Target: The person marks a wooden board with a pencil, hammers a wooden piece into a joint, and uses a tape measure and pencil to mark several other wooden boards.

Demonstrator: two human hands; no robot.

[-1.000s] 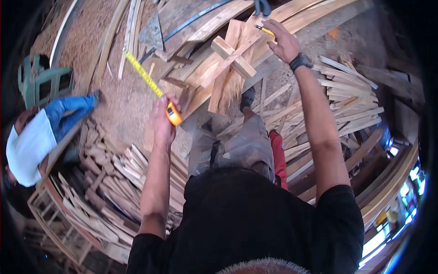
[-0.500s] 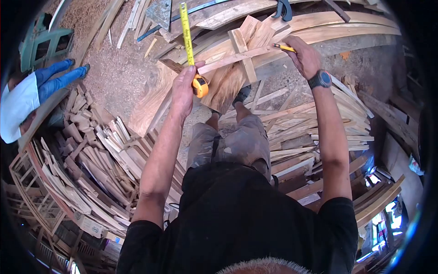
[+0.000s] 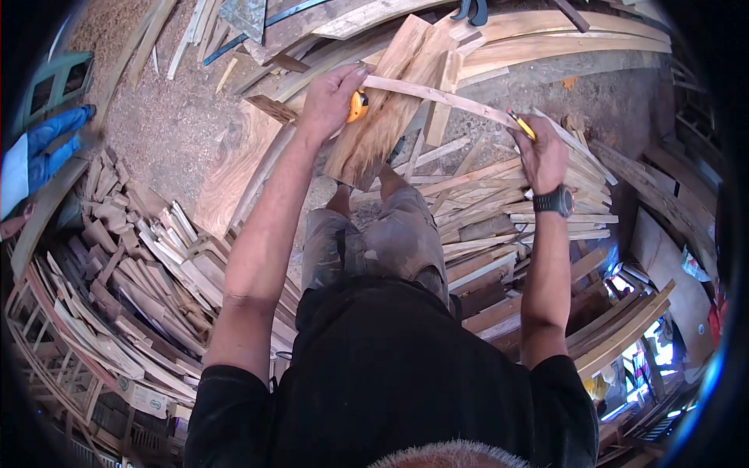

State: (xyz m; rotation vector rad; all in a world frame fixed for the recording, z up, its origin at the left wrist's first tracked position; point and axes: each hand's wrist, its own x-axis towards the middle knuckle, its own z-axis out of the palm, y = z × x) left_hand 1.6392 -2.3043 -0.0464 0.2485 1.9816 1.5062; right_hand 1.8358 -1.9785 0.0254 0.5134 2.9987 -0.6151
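A thin wooden strip stretches between my hands above a wide rough board. My left hand is closed at the strip's left end, with a yellow tape measure also in its grip; no blade shows. My right hand, wearing a black watch, holds the strip's right end and a yellow pencil between its fingers. Under the strip, a short wooden piece lies beside the wide board. The fingers of both hands are partly hidden.
Stacks of offcuts lie at left and right. Long curved planks and a dark clamp are ahead. A wide plank leans at front left. Another person in blue jeans is at far left.
The extended tape blade has gone from sight. The strip has been lifted off the crosspiece and moved right; my right hand has moved down and right to its end. The view has shifted.
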